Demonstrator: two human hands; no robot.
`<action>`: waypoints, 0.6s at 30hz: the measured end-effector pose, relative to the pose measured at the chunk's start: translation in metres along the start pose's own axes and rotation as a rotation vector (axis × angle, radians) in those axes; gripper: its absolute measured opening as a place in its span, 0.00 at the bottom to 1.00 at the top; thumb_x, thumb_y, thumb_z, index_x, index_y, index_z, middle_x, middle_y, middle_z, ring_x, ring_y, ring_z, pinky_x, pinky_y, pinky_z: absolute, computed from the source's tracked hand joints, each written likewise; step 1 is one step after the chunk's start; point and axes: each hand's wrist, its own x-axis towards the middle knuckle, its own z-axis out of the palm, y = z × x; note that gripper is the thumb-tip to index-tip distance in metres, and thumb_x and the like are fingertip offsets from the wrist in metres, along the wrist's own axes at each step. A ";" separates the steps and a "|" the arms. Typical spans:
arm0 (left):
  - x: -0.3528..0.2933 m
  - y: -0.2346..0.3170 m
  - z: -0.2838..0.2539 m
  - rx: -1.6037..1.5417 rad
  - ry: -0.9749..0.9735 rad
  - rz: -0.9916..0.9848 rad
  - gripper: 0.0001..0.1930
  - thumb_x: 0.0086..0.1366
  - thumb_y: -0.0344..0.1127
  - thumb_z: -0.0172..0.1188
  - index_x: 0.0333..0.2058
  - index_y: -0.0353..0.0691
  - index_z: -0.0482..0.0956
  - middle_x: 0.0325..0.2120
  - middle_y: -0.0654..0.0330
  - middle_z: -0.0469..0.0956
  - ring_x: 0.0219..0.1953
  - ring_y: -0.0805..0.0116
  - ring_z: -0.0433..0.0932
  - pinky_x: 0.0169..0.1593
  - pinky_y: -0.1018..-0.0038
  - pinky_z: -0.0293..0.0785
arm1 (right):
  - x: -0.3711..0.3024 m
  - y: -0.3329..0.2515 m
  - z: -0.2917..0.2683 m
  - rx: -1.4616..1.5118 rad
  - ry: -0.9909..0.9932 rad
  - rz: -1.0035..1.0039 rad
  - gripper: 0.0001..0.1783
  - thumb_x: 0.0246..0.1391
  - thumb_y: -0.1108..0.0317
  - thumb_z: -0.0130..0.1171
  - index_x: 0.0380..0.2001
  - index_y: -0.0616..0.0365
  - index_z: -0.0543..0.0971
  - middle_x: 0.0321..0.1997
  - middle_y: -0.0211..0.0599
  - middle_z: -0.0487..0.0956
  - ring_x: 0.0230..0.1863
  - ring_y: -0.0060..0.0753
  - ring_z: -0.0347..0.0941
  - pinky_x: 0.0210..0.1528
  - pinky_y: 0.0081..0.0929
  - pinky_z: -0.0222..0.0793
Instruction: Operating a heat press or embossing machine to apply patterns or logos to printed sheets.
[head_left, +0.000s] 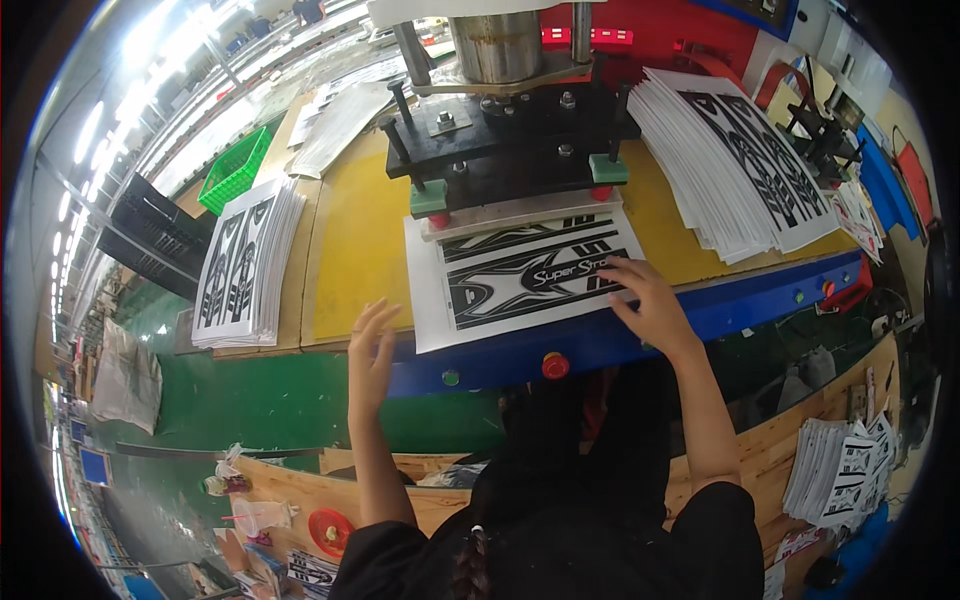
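A white sheet printed with black graphics lies on the yellow worktop, its far edge under the black press. My right hand is over the sheet's right side with fingers spread; whether the fingertips touch it I cannot tell. Left of the sheet, near the table's front edge, my left hand is raised with fingers apart and nothing in it. A pale plate under the press lies across the far part of the sheet.
A stack of printed sheets stands at the left, a larger stack at the right. A red button and green buttons sit on the blue front rail. Behind the left stack is a green basket.
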 end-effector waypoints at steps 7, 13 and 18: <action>0.045 -0.002 0.036 0.415 -0.079 0.117 0.17 0.68 0.36 0.60 0.56 0.53 0.82 0.67 0.35 0.64 0.72 0.32 0.55 0.73 0.48 0.50 | 0.007 0.040 -0.033 -0.096 0.043 0.065 0.10 0.54 0.69 0.65 0.41 0.58 0.83 0.51 0.46 0.79 0.57 0.52 0.73 0.60 0.43 0.68; 0.065 -0.021 0.043 0.365 -0.041 0.224 0.17 0.66 0.34 0.61 0.54 0.52 0.82 0.64 0.41 0.69 0.71 0.38 0.61 0.73 0.51 0.52 | 0.023 0.070 -0.018 -0.057 0.142 0.062 0.08 0.50 0.71 0.68 0.34 0.60 0.81 0.48 0.43 0.79 0.54 0.51 0.74 0.57 0.43 0.68; 0.059 0.001 0.022 -0.147 0.229 0.200 0.14 0.68 0.32 0.57 0.51 0.36 0.81 0.54 0.47 0.79 0.63 0.47 0.72 0.69 0.56 0.62 | 0.027 0.055 -0.014 0.182 0.407 -0.002 0.09 0.53 0.77 0.64 0.40 0.58 0.81 0.43 0.43 0.81 0.48 0.41 0.78 0.53 0.30 0.70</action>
